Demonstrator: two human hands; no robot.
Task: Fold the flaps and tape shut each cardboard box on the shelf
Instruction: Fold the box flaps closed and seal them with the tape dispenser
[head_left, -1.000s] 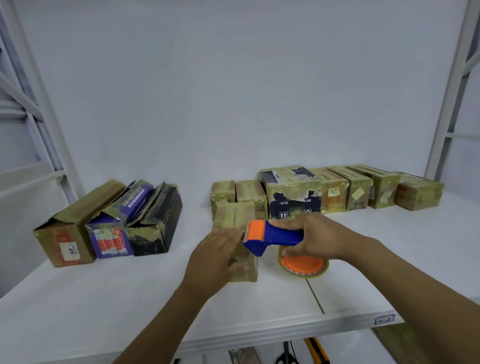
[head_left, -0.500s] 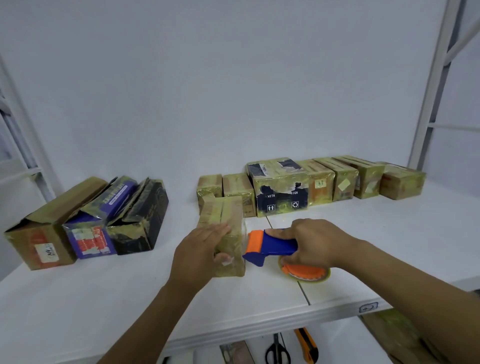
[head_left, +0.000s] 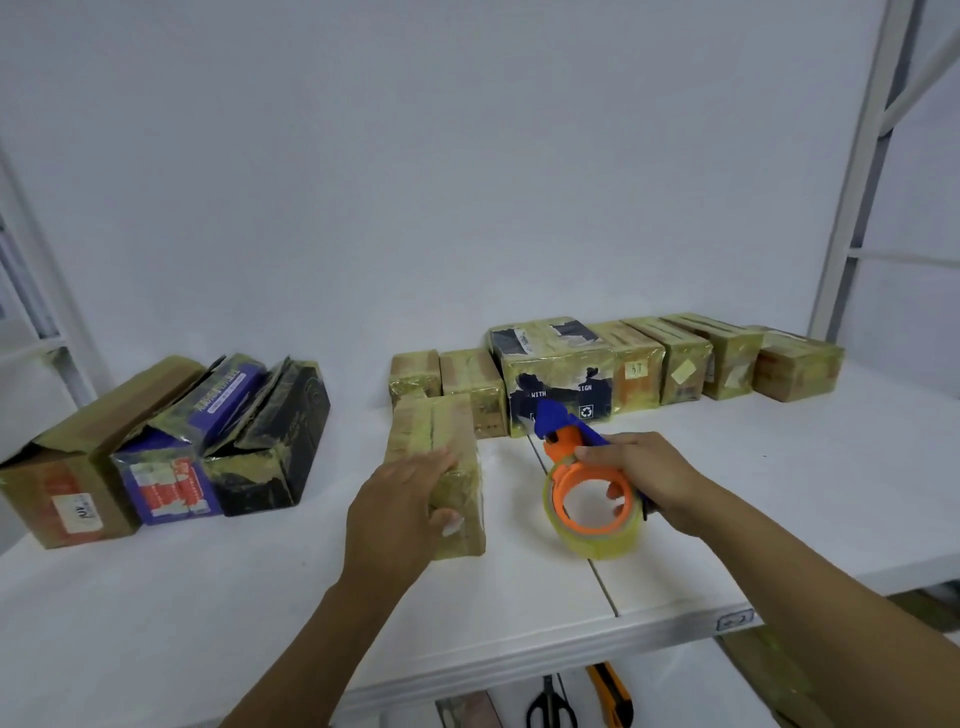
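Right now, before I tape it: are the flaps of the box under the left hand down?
Down: on the box flaps lie flat, meeting at a centre seam.

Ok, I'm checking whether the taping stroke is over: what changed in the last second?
The right hand drew the tape dispenser off the small box and away to the right, tipping its roll to face the camera. The left hand stayed resting on the small box, which kept its place.
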